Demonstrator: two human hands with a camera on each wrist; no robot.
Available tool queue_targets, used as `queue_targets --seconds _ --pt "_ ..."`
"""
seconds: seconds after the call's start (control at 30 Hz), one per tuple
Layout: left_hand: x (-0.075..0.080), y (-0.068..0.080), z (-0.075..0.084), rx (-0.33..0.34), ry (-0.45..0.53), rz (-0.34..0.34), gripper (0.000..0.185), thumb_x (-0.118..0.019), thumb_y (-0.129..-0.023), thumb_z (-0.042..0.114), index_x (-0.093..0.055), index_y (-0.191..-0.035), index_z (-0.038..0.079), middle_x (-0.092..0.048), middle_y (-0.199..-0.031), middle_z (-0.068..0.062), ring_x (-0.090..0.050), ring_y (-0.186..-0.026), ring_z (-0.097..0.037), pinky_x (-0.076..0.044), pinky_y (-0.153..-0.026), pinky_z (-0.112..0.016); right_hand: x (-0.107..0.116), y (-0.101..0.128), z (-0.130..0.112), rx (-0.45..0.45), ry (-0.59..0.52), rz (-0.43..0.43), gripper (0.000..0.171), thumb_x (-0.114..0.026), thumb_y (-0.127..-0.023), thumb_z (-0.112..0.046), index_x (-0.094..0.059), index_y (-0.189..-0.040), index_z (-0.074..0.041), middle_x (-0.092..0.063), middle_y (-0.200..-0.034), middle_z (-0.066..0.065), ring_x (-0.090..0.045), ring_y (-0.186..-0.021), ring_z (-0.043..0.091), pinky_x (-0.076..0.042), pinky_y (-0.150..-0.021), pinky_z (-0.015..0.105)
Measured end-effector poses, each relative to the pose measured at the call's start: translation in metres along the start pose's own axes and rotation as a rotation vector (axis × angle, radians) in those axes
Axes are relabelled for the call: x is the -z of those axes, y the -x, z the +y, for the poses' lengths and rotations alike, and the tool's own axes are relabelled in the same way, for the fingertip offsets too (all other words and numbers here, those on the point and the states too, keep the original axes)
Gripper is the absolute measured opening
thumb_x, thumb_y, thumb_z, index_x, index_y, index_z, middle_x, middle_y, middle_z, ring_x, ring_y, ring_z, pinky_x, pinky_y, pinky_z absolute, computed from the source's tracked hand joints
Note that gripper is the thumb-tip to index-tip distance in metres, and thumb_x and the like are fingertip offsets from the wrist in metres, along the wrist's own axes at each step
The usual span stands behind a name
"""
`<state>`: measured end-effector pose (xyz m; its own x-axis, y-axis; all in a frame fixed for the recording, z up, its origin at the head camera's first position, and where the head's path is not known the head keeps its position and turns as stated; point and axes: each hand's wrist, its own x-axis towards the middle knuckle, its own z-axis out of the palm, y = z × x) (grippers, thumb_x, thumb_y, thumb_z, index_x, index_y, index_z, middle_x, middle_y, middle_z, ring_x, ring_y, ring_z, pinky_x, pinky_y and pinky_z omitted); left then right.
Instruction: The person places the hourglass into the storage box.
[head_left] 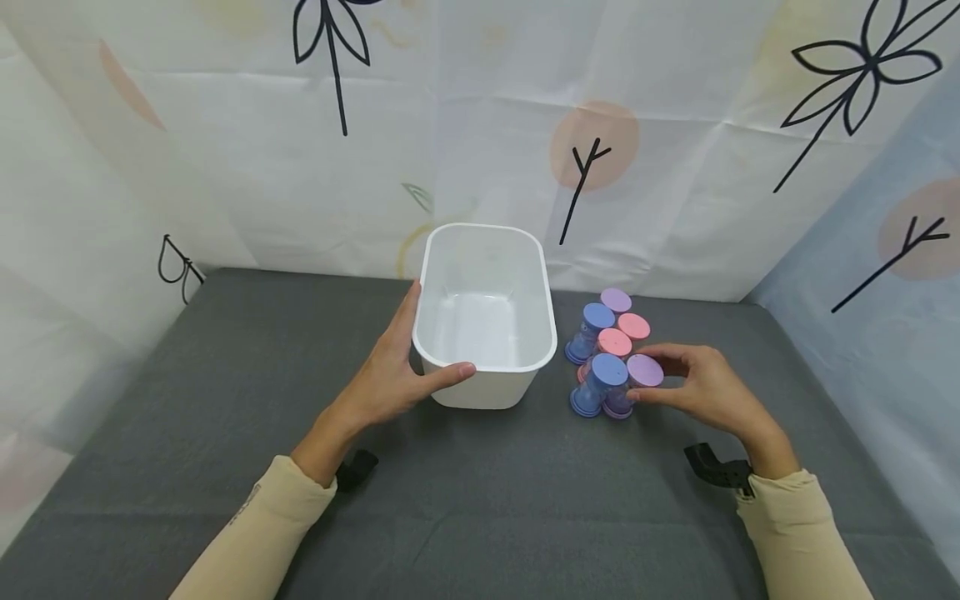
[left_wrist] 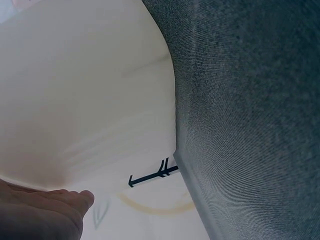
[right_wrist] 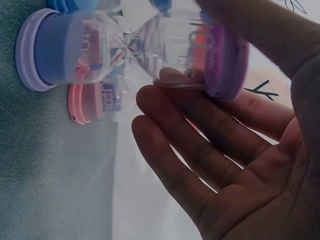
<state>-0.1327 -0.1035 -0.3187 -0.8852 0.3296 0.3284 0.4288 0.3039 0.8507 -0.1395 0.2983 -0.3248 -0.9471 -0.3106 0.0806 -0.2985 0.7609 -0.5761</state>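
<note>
Right hand (head_left: 701, 379): purple hourglass (head_left: 645, 372) pinched between thumb and fingertips, near top; blue hourglass (head_left: 609, 371) just beyond thumb tip. Left hand (head_left: 393, 367): thumb spread from fingers, touching white bin (head_left: 487, 388).

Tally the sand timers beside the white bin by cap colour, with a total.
Blue-capped timers: 2
Pink-capped timers: 2
Purple-capped timers: 2
Total in view: 6

Pale walls (head_left: 487, 158) printed with black plant outlines (head_left: 337, 83) border a dark grey tabletop (head_left: 525, 517).
</note>
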Motion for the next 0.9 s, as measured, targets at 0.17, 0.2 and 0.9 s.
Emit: queue_targets --seconds 0.17,0.2,0.9 --pt "-0.0004 0.0007 0.0008 0.01 0.005 0.0 0.115 -0.083 -0.082 0.018 -0.003 -0.164 0.018 -0.022 -0.165 -0.006 -0.034 -0.14 -0.026 -0.031 -0.11 -0.058 -0.0017 -0.0008 0.0014 -0.009 0.01 -0.017 0.059 -0.09 -0.078 -0.029 -0.069 -0.123 0.003 -0.071 -0.115 0.016 -0.068 -0.105 0.033 -0.052 -0.09 0.053" --pt "-0.0005 0.0008 0.0009 0.01 0.007 0.001 0.115 -0.084 -0.082 0.018 -0.004 -0.164 0.017 -0.023 -0.164 -0.007 -0.035 -0.139 -0.026 -0.031 -0.11 -0.057 -0.0018 -0.0008 0.0013 -0.01 0.013 -0.016 0.058 -0.09 -0.078 -0.029 -0.069 -0.122 0.003 -0.071 -0.115 0.016 -0.068 -0.105 0.033 -0.051 -0.09 0.053" --pt "-0.0008 -0.0001 0.0015 0.014 0.018 0.0 0.113 -0.083 -0.083 0.018 -0.005 -0.164 0.017 -0.027 -0.161 -0.011 -0.038 -0.135 -0.026 -0.032 -0.109 -0.056 0.004 -0.0002 0.0022 -0.01 -0.042 -0.055 0.057 -0.089 -0.08 -0.023 -0.067 -0.126 0.003 -0.07 -0.119 0.018 -0.067 -0.108 0.034 -0.048 -0.084 0.013"
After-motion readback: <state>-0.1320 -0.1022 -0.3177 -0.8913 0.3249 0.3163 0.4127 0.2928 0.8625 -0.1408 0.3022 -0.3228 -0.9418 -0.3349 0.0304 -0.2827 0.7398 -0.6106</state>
